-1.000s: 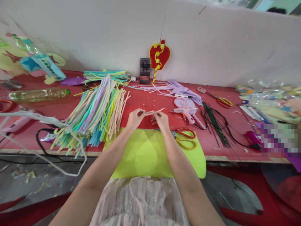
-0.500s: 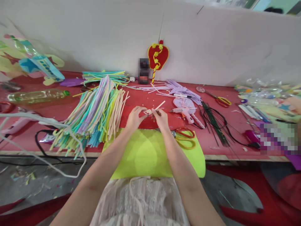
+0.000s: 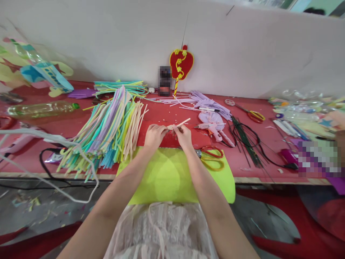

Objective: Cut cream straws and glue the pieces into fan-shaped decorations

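Observation:
Between my two hands is a pale peach pipe cleaner [image 3: 184,122], its straight free end sticking out up and to the right. My left hand [image 3: 155,135] pinches its left part, which the fingers mostly cover. Thumb and fingers of my right hand [image 3: 183,135] are closed on it just beside. Both hands are over a red sheet [image 3: 199,138] on the table. Below my wrists lies a yellow-green sheet [image 3: 169,176], with scissors [image 3: 212,153] with red and yellow handles by my right wrist.
Left of my hands is a large heap of pastel pipe cleaners [image 3: 107,126]. To the right lie a pink glue gun [image 3: 211,126], lilac pipe cleaners [image 3: 207,100], dark green stems [image 3: 246,144] and a black cable [image 3: 258,138]. A red heart-shaped craft [image 3: 185,66] stands against the wall.
My left fingers have closed in over the curled part of the pipe cleaner, which showed between the hands before. Its free end has tilted slightly lower.

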Demonstrator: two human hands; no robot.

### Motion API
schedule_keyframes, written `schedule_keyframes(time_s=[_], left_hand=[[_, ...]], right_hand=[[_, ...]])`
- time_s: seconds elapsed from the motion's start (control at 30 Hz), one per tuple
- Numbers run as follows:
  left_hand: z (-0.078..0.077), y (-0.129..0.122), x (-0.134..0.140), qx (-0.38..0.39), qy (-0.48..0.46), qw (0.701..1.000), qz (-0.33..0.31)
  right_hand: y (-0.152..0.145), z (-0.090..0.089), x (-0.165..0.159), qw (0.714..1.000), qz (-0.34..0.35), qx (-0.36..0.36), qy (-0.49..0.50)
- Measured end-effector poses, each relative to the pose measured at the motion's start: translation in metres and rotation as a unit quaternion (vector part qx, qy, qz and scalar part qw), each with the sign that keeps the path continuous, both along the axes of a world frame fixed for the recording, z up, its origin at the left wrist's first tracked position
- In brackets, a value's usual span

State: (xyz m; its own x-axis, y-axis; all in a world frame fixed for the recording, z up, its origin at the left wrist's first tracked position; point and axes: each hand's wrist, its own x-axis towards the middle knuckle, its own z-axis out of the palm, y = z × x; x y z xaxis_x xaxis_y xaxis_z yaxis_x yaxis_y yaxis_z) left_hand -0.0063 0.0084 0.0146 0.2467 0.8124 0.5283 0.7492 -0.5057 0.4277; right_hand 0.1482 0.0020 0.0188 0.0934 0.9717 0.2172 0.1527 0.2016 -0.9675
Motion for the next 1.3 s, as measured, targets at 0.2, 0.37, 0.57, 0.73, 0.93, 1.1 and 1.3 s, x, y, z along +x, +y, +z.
schedule_keyframes(time_s=[0.2, 0.37, 0.57, 0.73, 0.93, 1.1, 1.3], left_hand=[[0.001, -0.003, 0.002, 0.008, -0.02, 0.999, 0.032], [0.0, 0.0, 0.002, -0.02, -0.051, 0.998, -0.029], [-0.001, 0.003, 0.004, -0.074, -0.165, 0.983, -0.037], [-0.002, 0.007, -0.004, -0.109, -0.269, 0.956, 0.043], [-0.006, 0.011, -0.002, -0.173, -0.318, 0.932, -0.006], [-0.007, 0.007, 0.009, -0.192, -0.359, 0.911, -0.068], [0.0, 0.002, 0.009, -0.161, -0.36, 0.918, -0.046]], right_hand=[[0.001, -0.002, 0.0, 1.0, 0.003, -0.001, 0.0], [0.001, -0.001, 0.001, 0.999, 0.021, 0.012, 0.021], [0.0, 0.0, 0.001, 1.0, 0.024, 0.018, 0.006], [0.004, -0.001, 0.003, 0.999, -0.025, 0.009, 0.047], [0.008, -0.002, 0.005, 0.99, -0.032, -0.026, 0.137], [0.005, -0.001, 0.003, 0.988, 0.019, -0.044, 0.148], [0.001, 0.002, 0.002, 0.989, 0.045, -0.048, 0.13]])
